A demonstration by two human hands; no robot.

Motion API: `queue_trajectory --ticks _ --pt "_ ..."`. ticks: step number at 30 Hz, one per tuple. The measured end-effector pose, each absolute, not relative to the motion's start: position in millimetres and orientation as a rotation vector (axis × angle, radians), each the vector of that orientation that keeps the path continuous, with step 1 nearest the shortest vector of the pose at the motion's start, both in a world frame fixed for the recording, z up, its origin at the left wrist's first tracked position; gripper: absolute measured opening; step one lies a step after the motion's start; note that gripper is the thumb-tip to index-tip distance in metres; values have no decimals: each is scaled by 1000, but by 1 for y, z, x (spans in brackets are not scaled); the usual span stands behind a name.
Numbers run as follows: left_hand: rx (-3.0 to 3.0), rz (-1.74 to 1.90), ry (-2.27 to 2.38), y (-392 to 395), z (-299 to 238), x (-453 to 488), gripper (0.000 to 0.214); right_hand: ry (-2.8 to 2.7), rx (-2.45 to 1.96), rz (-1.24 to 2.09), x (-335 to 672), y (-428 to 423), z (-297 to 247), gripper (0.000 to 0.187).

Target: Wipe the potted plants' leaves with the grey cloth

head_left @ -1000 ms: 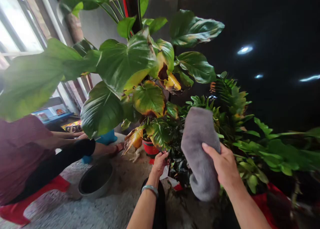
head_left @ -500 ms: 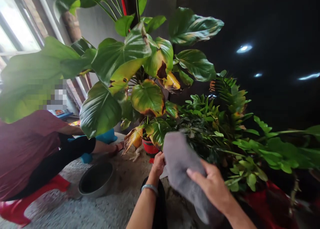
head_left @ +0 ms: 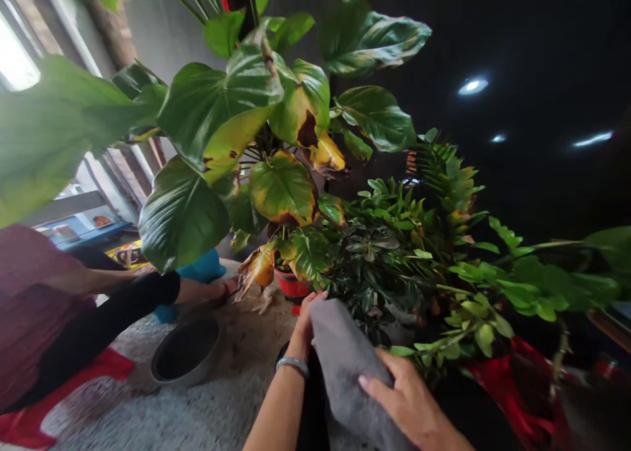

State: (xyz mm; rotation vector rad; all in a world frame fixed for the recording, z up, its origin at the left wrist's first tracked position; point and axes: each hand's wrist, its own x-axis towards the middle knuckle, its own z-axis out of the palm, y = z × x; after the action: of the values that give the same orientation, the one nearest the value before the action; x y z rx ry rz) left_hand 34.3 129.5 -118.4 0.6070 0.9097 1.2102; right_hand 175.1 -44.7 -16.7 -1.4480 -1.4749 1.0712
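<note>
A grey cloth [head_left: 340, 359] is gripped in my right hand [head_left: 411, 395], its thumb lying across the top and the cloth's far end reaching toward my left hand. My left hand [head_left: 302, 323], with a bangle [head_left: 294, 365] at the wrist, is at the lower edge of a dark leafy plant [head_left: 367, 267]. Its fingers are closed together, partly behind the cloth, so what they pinch is hidden. Just beyond it stands a red pot [head_left: 292, 284] under a large-leaved plant [head_left: 283, 188] with yellow and brown patches.
On the left a person in a maroon top [head_left: 34, 293] sits on a red stool [head_left: 64, 392]. A dark basin [head_left: 185, 352] stands on the rough floor between us. More foliage [head_left: 532, 280] and red material [head_left: 522, 385] lie to the right, before a dark glossy wall [head_left: 517, 63].
The cloth and my right hand have moved lower, and the cloth's far end sits closer to my left fingers. The view has shifted slightly; the seated person leans further left.
</note>
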Motion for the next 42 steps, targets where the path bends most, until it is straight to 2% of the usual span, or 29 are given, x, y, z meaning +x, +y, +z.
queue_trajectory --ticks 5,9,11,14,18,21,23,26,29,31,36,38,42 --pt "608 1190 861 128 -114 43 40 -861 -1266 983 205 -15 38 32" --pt "607 1167 841 124 -111 44 45 -478 -1221 1241 193 1 17 40" --pt "606 1155 835 123 -111 43 46 -477 -1321 1389 178 -12 -10 40" --pt "604 1145 842 125 -113 41 46 -587 -1485 1379 165 -44 -36 35" --pt "602 1180 805 126 -115 41 44 -776 -1379 1334 178 -48 -5 36" --pt "606 1181 823 124 -114 42 45 -736 -1270 1197 203 -13 30 36" --pt "610 1165 847 123 -112 42 46 -619 -1241 1126 216 11 32 31" --pt "626 1153 843 121 -109 40 45 -444 -1303 1136 221 16 -1 22" --pt "622 1160 838 122 -108 38 45 -327 -1421 1152 208 -18 -42 22" --pt "609 1168 842 122 -107 39 47 -303 -1470 1151 197 -43 -50 20" --pt "595 1178 856 120 -106 42 48 -326 -1308 1003 203 -32 11 36" --pt "600 1170 851 119 -106 43 47 -293 -1206 872 219 -4 37 34" --pt "615 1164 847 118 -105 41 46 -257 -1138 1016 227 25 35 22"
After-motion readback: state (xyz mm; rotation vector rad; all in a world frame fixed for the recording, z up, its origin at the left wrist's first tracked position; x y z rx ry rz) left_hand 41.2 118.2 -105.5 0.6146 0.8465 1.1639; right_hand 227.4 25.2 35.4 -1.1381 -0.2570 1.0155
